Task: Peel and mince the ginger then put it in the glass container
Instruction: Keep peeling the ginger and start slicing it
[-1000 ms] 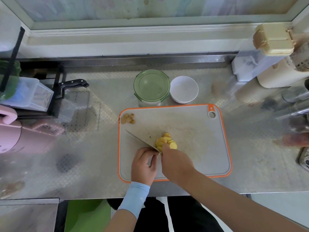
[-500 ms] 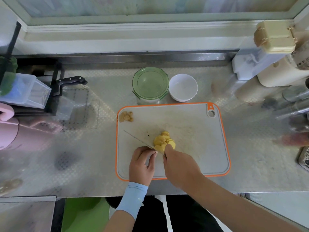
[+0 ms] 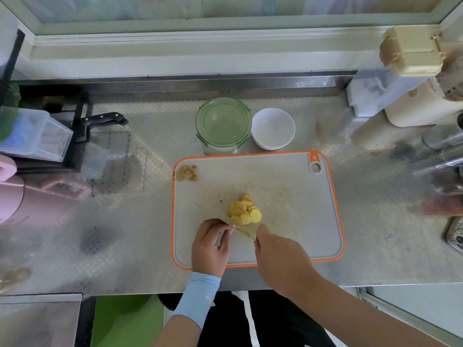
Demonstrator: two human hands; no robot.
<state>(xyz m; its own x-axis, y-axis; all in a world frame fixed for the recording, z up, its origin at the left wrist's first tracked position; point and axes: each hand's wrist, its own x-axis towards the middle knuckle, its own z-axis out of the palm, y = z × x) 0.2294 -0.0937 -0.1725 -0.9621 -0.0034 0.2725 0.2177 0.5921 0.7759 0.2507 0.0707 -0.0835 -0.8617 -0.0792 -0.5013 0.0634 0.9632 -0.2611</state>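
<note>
On the board [image 3: 300,196], the ginger [image 3: 244,211] lies peeled and sliced in a central pile, with the peels [image 3: 186,172] at the far-left corner. Your right hand [image 3: 280,256] grips the knife [image 3: 241,231]. Your left hand [image 3: 210,246] curls against the blade, pinching or only touching I cannot tell. You seem to be between slicing and mincing, so next comes cutting strips, then opening the lidded container [image 3: 223,123].

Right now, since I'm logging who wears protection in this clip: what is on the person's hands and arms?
No gloves, and no ring or watch shows. The left hand has a snug pale blue sleeve over the wrist and lower forearm, bare above it. The right hand and forearm wear nothing.
</note>
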